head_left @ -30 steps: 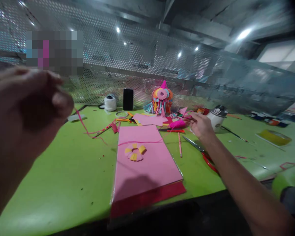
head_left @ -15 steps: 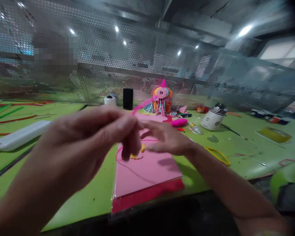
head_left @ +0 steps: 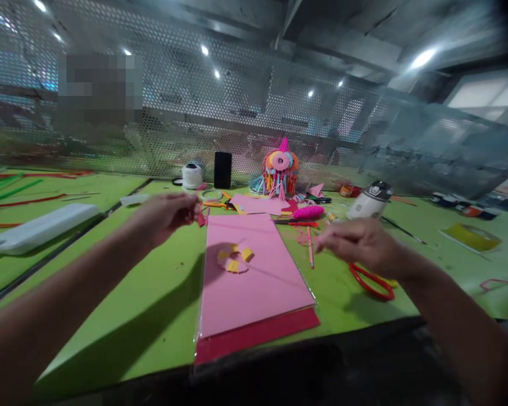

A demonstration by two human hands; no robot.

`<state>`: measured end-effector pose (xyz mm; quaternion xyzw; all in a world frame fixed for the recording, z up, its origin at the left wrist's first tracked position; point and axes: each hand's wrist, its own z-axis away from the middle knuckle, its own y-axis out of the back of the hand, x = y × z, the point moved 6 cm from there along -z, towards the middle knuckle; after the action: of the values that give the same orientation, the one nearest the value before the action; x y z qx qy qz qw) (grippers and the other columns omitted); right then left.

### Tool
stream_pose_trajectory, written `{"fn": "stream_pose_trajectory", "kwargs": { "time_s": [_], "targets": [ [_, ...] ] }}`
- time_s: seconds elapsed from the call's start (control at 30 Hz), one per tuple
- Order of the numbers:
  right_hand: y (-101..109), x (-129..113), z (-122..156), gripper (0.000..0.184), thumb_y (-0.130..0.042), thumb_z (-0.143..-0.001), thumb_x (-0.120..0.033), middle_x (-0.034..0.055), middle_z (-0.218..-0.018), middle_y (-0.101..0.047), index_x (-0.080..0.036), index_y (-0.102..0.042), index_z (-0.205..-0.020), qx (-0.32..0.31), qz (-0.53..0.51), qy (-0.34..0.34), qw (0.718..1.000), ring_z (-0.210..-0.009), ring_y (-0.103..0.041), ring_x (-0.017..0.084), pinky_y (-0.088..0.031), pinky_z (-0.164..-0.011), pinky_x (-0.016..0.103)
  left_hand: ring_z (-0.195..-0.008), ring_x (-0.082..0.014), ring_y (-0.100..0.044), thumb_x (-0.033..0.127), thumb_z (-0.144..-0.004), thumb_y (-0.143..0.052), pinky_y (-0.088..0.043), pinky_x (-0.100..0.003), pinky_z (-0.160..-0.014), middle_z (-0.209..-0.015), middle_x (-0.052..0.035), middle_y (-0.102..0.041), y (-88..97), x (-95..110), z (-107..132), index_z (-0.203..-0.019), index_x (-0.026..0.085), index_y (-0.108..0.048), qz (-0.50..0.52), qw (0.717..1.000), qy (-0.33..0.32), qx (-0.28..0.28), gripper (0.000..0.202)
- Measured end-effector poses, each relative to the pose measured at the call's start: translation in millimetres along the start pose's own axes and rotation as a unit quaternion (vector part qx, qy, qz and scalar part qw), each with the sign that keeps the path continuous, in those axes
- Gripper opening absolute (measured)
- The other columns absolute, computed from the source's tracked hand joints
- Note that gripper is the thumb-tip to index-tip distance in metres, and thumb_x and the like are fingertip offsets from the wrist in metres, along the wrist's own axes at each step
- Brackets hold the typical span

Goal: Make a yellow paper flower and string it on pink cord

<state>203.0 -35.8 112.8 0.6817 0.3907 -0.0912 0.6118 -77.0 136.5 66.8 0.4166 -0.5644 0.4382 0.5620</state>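
"Pink thread (head_left: pixel 301 237): position and progress? Log left to right."

"Left hand (head_left: pixel 169 213) first, left of centre in the frame, raised above the worktop (head_left: pixel 122 304). Fingers closed in a pinch. Too blurred to tell whether any thread lies between the tips."

"Moving in to the middle?"

"Pink sheet (head_left: pixel 258 304), lower centre, lying flat. On it, paper ring (head_left: pixel 232 267), pink and yellow pieces set round a centre hole. Ring judged assembled. No thread seen on it."

"And at upper middle?"

"Tasselled ornament (head_left: pixel 280 166), standing on the far part of the worktop, beyond the sheet. Judged complete: disc-shaped fronts, tassels and pointed top all in place."

"Then the thread itself?"

"Loose loops on the worktop, just right of the sheet, beside the pencil (head_left: pixel 310 251). Bright pink skein (head_left: pixel 308 212) a little higher in the frame. No knot made out."

"Right hand (head_left: pixel 359 242)?"

"Right of centre, also closed, fingertips near the loops. Contents of the pinch: cannot tell. Red handles (head_left: pixel 375 294), probably scissors, show below it."

"Done versus left?"

"Done, by judgement: the ring. Left: the thread work, which I put at partway, as no fastening shows. Amount remaining not readable from this view."
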Motion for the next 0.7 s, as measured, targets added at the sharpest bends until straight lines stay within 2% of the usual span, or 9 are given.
{"fn": "stream_pose_trajectory", "kwargs": {
  "time_s": [0.1,0.17,0.23,0.3,0.47,0.6,0.7],
  "targets": [
    [-56.5,-6.6,16.2,0.03,-0.041,-0.094,-0.028,0.0024,-0.068,-0.063,-0.017,-0.064,-0.078,-0.103,0.124,0.008,0.987,-0.063,-0.054,0.012,-0.033,-0.059,0.024,-0.049,-0.0107,-0.053,0.022,-0.067,-0.067,-0.043,-0.024,-0.048,-0.055,-0.004,-0.061,-4.0,-50.3,-9.1,-0.066,0.011,-0.062,-0.038,0.997,0.066,-0.032,0.013],
    [-89.3,-2.2,17.5,0.03,-0.039,-0.093,-0.024,0.004,-0.067,-0.063,-0.016,-0.061,-0.073,-0.13,0.215,0.014,0.968,-0.061,-0.053,0.013,-0.029,-0.058,0.026,-0.057,-0.0138,-0.058,0.032,-0.065,-0.069,-0.046,-0.026,-0.054,-0.062,-0.0067,-0.065,-9.3,-64.1,-14.9,-0.067,0.011,-0.063,-0.104,0.991,0.066,-0.056,0.021],
    [-106.6,7.8,16.7,0.029,-0.04,-0.092,-0.024,0.0045,-0.066,-0.063,-0.016,-0.059,-0.071,-0.136,0.267,0.003,0.954,-0.059,-0.052,0.013,-0.025,-0.056,0.028,-0.063,-0.0164,-0.061,0.039,-0.062,-0.07,-0.047,-0.027,-0.056,-0.066,-0.0084,-0.067,-11.3,-64.5,-22.4,-0.066,0.012,-0.064,-0.169,0.983,0.041,-0.061,0.028],
    [-108.3,17.8,17.4,0.027,-0.041,-0.091,-0.023,0.0044,-0.065,-0.063,-0.017,-0.058,-0.071,-0.134,0.283,-0.014,0.95,-0.058,-0.051,0.013,-0.023,-0.055,0.028,-0.064,-0.0172,-0.062,0.042,-0.062,-0.069,-0.046,-0.027,-0.055,-0.068,-0.0093,-0.067,-10.2,-59.4,-31.0,-0.068,0.012,-0.064,-0.202,0.978,0.019,-0.054,0.031],
    [-92.5,32.1,25.8,0.025,-0.043,-0.088,-0.022,0.0026,-0.06,-0.06,-0.017,-0.056,-0.066,-0.13,0.264,-0.065,0.953,-0.055,-0.048,0.012,-0.022,-0.055,0.028,-0.06,-0.015,-0.059,0.042,-0.067,-0.061,-0.041,-0.024,-0.051,-0.065,-0.0071,-0.066,-6.4,-51.9,-50.9,-0.072,0.014,-0.064,-0.26,0.965,-0.016,-0.035,0.028],
    [-96.9,33.4,30.7,0.022,-0.045,-0.085,-0.019,0.001,-0.06,-0.058,-0.018,-0.054,-0.065,-0.128,0.249,-0.06,0.958,-0.054,-0.045,0.011,-0.021,-0.054,0.028,-0.048,-0.0135,-0.051,0.037,-0.065,-0.059,-0.037,-0.025,-0.049,-0.053,-0.003,-0.061,-6.9,-61.7,-60.1,-0.059,0.017,-0.063,-0.359,0.931,-0.039,-0.046,0.021],
    [-103.2,31.6,35.0,0.02,-0.045,-0.084,-0.016,-0.0001,-0.061,-0.058,-0.018,-0.052,-0.065,-0.129,0.239,-0.048,0.961,-0.055,-0.045,0.011,-0.02,-0.054,0.028,-0.048,-0.014,-0.049,0.033,-0.062,-0.059,-0.035,-0.026,-0.052,-0.049,-0.0004,-0.059,-3.7,-67.0,-59.4,-0.052,0.019,-0.061,-0.433,0.897,-0.059,-0.062,0.017]
  ]
}}
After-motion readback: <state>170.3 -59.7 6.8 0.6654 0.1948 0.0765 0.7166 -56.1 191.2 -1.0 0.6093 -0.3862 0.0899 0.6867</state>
